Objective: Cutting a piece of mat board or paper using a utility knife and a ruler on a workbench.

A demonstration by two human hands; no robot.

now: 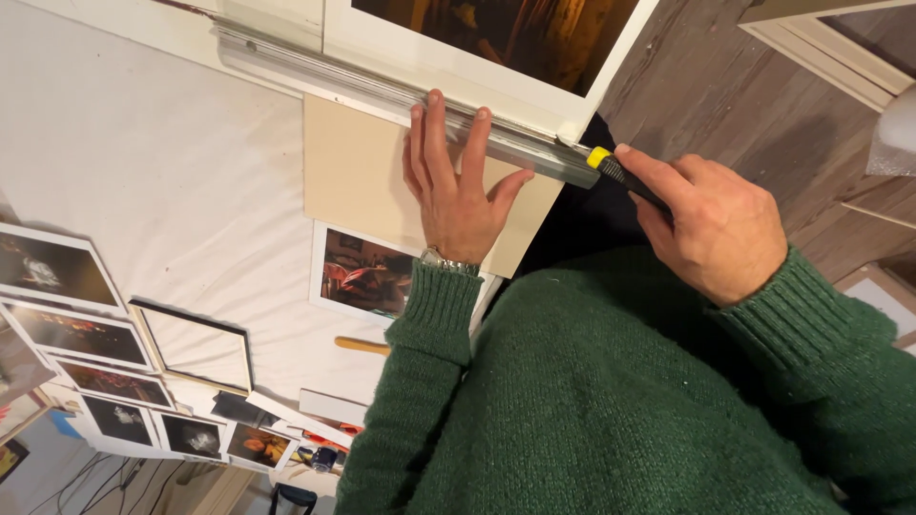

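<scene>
1. Your left hand [456, 181] lies flat with its fingers spread wide. The fingertips press on a long metal ruler [382, 95] and the palm rests on the beige board [382, 176] below it. That spread looks meant to pin ruler and board together so neither slides.

2. Your right hand [711, 224] is wrapped tight around a utility knife [615, 174] with a black grip and a yellow tip. The tip sits at the near end of the ruler, right against its edge, so the straight edge can guide the blade.

3. The blade itself is too small to make out; it may already be in the material, but you cannot tell from here.

4. The ruler is a dull silver strip running diagonally across the white table cover [143, 162]. It lies over the white border of a large dark print [506, 33], just where that border meets the beige board.

5. The beige board is plain, flat and matte, with clean straight sides. Its lower corner overlaps a smaller photo [363, 277] with a white border and reddish tones.

6. A row of white-bordered photos [67, 305] lies well apart to the left, overlapping one another, beside an empty dark-edged frame [196, 348]. A wooden handle [361, 345] pokes out just past your left sleeve [425, 324].

7. Your green knitted sleeves cover both arms to the wrist, and a metal watch band [444, 261] shows at the left cuff.
</scene>
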